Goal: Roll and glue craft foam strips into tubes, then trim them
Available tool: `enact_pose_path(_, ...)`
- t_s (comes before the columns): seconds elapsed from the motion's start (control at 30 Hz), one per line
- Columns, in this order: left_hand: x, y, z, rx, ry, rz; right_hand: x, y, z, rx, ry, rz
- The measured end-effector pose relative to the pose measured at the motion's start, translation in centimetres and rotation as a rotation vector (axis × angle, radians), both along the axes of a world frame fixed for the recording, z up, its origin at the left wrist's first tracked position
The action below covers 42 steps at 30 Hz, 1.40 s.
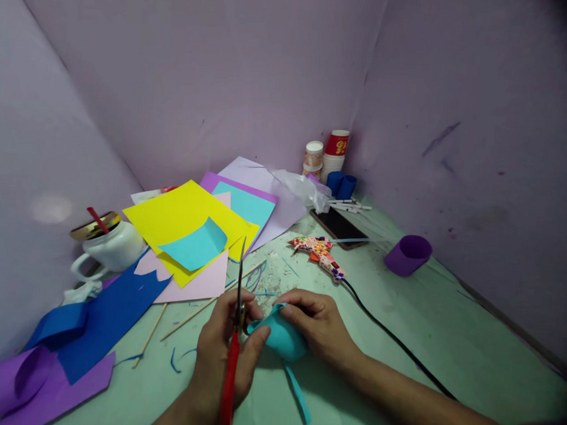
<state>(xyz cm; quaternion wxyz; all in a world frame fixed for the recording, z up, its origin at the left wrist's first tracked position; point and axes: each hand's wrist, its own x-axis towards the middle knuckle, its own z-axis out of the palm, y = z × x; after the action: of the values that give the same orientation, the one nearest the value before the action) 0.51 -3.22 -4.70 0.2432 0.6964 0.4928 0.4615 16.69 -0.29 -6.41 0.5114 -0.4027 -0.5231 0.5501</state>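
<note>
My left hand [223, 353] is wrapped round red-handled scissors [235, 335], whose blades point away from me. Its thumb also presses on a curled piece of turquoise paper [279, 337]. My right hand [314, 322] grips the same turquoise piece from the right, fingers closed over its top edge. A thin turquoise strip [298, 393] hangs from the piece toward me. Both hands are low over the pale green table [401, 316].
Sheets of yellow [181, 212], turquoise, pink, lilac and blue paper [107, 315] lie at the left and behind. A white mug [108, 246], wooden skewers [187, 317], a patterned glue gun [319, 252] with black cord, a phone [339, 225], a purple cup [407, 254] and stacked cups [334, 153] surround them.
</note>
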Motion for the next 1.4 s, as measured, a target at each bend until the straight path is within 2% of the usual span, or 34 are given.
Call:
enact_pose_path(0.07, 0.0, 0.2, 0.1, -0.039, 0.005, -0.036, 0.0, 0.0, 0.0, -0.017, 0.007, 0.003)
enact_pose_path(0.17, -0.5, 0.4, 0.4, 0.027, 0.122, -0.060, 0.3, 0.2, 0.0, -0.035, -0.005, 0.001)
enact_pose_path(0.27, -1.8, 0.9, 0.9, 0.123, 0.330, -0.093, 0.9, 0.8, 0.2, 0.061, -0.042, -0.042)
enact_pose_path(0.37, -3.5, 1.7, 1.3, 0.067, 0.450, -0.106, 1.9, 1.6, 0.5, 0.170, -0.076, -0.032)
enact_pose_path(0.43, -4.2, 2.2, 1.6, -0.047, 0.386, -0.037, 2.4, 1.8, 0.8, 0.142, -0.083, -0.001)
enact_pose_path(0.5, -4.1, 2.2, 1.9, -0.175, 0.218, 0.026, 2.5, 1.6, 1.1, 0.129, -0.079, -0.002)
enact_pose_path(0.53, -3.7, 2.0, 2.0, -0.235, 0.109, 0.036, 2.3, 1.4, 1.2, 0.162, -0.079, -0.031)
enact_pose_path(0.63, -1.4, 0.5, 2.0, -0.401, -0.185, -0.049, 1.2, 0.3, 1.2, 0.381, -0.106, -0.202)
enact_pose_path(0.7, 0.2, -0.3, 1.8, -0.459, -0.291, -0.056, 0.4, -0.5, 0.9, 0.492, -0.119, -0.282)
enact_pose_path(0.77, 1.0, -0.4, 1.6, -0.456, -0.357, -0.053, -0.1, -1.2, 0.5, 0.543, -0.119, -0.240)
enact_pose_path(0.83, 1.0, 0.1, 1.5, -0.436, -0.365, -0.045, -0.2, -1.5, 0.2, 0.561, -0.116, -0.108)
enact_pose_path(0.9, 0.3, 0.6, 1.5, -0.423, -0.354, -0.039, -0.1, -1.5, 0.1, 0.527, -0.093, 0.015)
enact_pose_path(1.03, -0.6, 1.1, 1.4, -0.443, -0.414, -0.103, 0.0, -1.2, 0.2, 0.284, 0.028, 0.154)
enact_pose_path(1.17, -0.4, 0.8, 0.3, -0.381, -0.426, -0.067, -0.5, -1.0, 0.3, 0.153, 0.143, 0.274)
enact_pose_path(1.27, -0.1, 0.6, -0.4, -0.322, -0.443, -0.036, -0.7, -1.0, 0.2, 0.117, 0.150, 0.271)
enact_pose_path(1.33, 0.0, 0.5, -0.6, -0.289, -0.477, -0.024, -0.5, -0.9, 0.0, 0.072, 0.131, 0.267)
enact_pose_path(1.4, 0.1, 0.4, -0.5, -0.242, -0.471, 0.017, -0.2, -0.9, -0.1, 0.062, 0.077, 0.321)
